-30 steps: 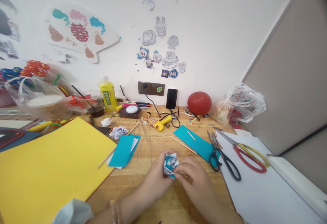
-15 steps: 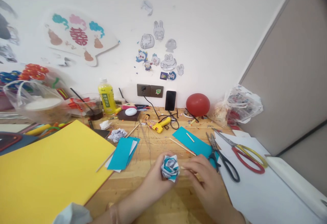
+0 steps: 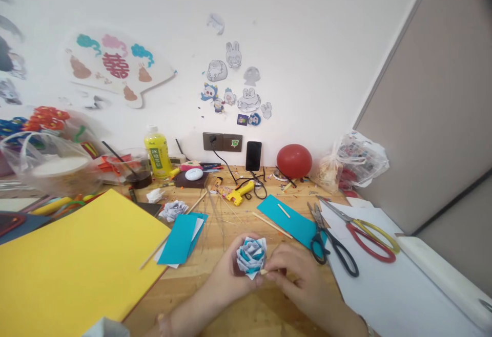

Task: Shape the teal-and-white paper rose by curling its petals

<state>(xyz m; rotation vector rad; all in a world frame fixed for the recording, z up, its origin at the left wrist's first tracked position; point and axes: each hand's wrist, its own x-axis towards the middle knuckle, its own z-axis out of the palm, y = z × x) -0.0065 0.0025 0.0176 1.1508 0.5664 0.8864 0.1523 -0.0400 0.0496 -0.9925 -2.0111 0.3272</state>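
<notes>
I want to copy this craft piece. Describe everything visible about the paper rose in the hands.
The paper rose is a small bloom of folded paper, teal and white layers spiralling around a centre that faces up towards the camera. The left hand cups it from below and behind; the right hand pinches a thin wooden stick against its lower right edge. It is held just above the wooden table.

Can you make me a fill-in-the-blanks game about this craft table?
1. The left hand holds a paper ____ folded in blue and white.
2. The big sheet of paper on the left is ____.
3. The balloon by the wall is ____.
4. The black scissors lie beside a pair with ____ handles.

Missing words: rose; yellow; red; red
</notes>
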